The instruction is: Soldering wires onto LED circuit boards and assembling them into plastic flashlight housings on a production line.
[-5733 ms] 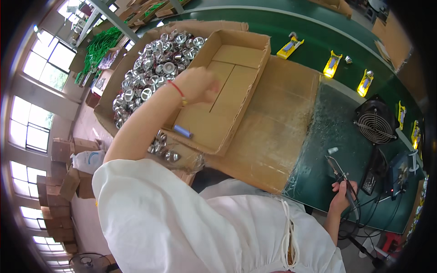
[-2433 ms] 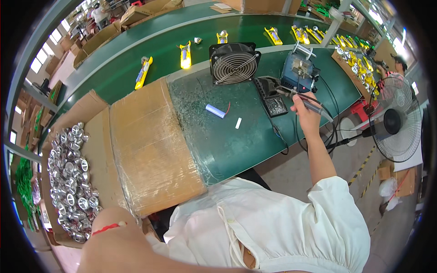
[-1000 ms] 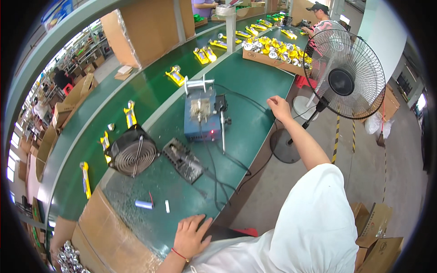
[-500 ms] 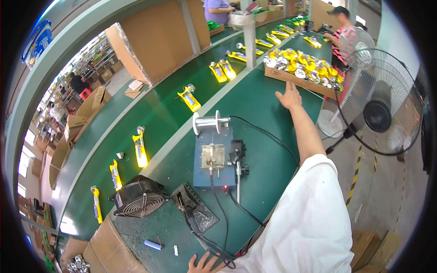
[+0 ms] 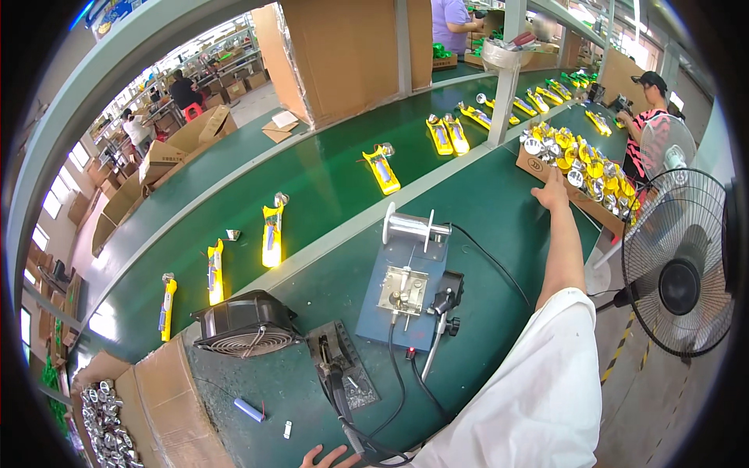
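Two bare hands show over the green worktop [image 5: 488, 242], far apart from each other. The right hand [image 5: 552, 193] stretches well forward, its grip released, the fingers extended toward the near side of a cardboard box [image 5: 533, 162] heaped with yellow-and-silver parts [image 5: 581, 164]. That box sits at the right-hand edge of the worktop; whether the fingertips touch its wall cannot be told. The left hand [image 5: 334, 457] is cut off by the lower edge; its grip looks released too, with the fingers spread low at the near side of the worktop.

Near the left hand lie a small white piece [image 5: 288, 430] and, farther to the left, a blue cylindrical cell [image 5: 249, 409]. Ahead of that hand, a soldering iron [image 5: 337, 382] rests on a black tray [image 5: 362, 388]. Beyond the tray and to its right stands a blue unit [image 5: 376, 322] topped by a metal plate [image 5: 402, 291], with a silvery spool [image 5: 409, 226] at its far end. A square black fan [image 5: 246, 324] stands left of the tray, and silvery cups [image 5: 105, 421] fill a carton at the lower left.

Along the green conveyor [image 5: 320, 183], yellow holders [image 5: 272, 234] lie in a spaced row, some glowing brightly. A pedestal fan [image 5: 679, 285] stands at the right; beyond it is a co-worker [image 5: 651, 125] in a pink-and-black top.
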Demonstrator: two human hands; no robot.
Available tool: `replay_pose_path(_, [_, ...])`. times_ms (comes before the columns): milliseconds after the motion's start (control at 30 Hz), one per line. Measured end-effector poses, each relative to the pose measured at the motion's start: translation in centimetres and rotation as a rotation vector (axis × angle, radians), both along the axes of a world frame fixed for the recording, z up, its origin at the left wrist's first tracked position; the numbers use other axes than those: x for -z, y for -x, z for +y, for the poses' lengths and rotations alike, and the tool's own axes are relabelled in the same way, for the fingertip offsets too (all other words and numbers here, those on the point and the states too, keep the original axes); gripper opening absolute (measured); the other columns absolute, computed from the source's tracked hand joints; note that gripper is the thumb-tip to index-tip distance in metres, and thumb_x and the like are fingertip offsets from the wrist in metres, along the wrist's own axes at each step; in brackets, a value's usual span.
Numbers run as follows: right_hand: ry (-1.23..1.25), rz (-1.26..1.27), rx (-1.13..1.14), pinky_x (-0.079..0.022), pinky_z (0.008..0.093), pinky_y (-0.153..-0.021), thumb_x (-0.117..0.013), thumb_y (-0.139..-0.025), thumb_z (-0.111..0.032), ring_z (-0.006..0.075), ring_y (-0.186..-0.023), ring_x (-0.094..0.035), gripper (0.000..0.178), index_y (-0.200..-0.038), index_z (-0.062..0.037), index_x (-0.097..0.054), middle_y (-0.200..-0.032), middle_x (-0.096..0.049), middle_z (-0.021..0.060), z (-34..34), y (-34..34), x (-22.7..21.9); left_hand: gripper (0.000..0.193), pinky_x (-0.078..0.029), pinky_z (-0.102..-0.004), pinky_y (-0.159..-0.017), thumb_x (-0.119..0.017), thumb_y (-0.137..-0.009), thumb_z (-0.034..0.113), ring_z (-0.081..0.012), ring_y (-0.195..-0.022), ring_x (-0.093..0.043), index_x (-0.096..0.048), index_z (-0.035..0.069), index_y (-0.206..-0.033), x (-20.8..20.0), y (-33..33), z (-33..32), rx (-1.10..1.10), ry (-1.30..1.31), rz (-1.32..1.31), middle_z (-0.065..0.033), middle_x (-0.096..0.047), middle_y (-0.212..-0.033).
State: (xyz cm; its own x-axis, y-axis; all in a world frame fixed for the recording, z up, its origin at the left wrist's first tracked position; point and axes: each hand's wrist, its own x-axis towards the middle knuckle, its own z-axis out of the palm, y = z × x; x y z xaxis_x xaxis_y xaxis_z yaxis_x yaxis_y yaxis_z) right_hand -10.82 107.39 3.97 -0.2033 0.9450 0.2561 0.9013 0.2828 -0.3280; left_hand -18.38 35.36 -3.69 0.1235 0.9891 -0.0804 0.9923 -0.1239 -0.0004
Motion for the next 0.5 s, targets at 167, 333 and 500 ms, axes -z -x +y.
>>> replay_pose_path(167, [-0.006, -0.153, 0.083, -0.035, 0.0415, -0.095, -0.064, -0.065, -0.034, 0.0380, -0.116, -0.035, 0.078, -0.128, -0.0028, -0.030, -0.130, -0.030, 0.0167, -0.2, -0.2, -0.2, 0.052, -0.022, -0.0600, -0.093, -0.042, -0.076, 0.037, -0.0270, -0.128, -0.020, -0.039, 0.026, -0.127, -0.1, 0.1, 0.3, 0.093, 0.175, 0.154, -0.0011, -0.030, -0.136])
replay_pose_path(333, [0.044, -0.076, 0.075, -0.035, 0.0407, -0.094, -0.062, -0.064, -0.038, 0.0390, -0.116, -0.035, 0.074, -0.124, -0.0006, -0.037, -0.128, -0.032, 0.0164, -2.0, 1.2, -1.1, 0.050, -0.021, -0.0607, -0.093, -0.041, -0.078, 0.038, -0.0286, -0.127, -0.021, -0.041, 0.024, -0.126, 0.6, 0.0, -0.3, 0.032, 0.097, -0.012, -0.0019, -0.032, -0.133])
replay_pose_path(500, [-0.070, 0.008, -0.018, -0.036, 0.0420, -0.093, -0.064, -0.062, -0.039, 0.0405, -0.113, -0.035, 0.073, -0.120, -0.0016, -0.040, -0.124, -0.036, 0.0164, -3.6, 0.0, 0.7, 0.045, -0.023, -0.0590, -0.093, -0.043, -0.078, 0.035, -0.0295, -0.122, -0.028, -0.048, 0.023, -0.121, 0.8, 0.2, 0.2, 0.003, -0.040, -0.077, -0.0042, -0.034, -0.131])
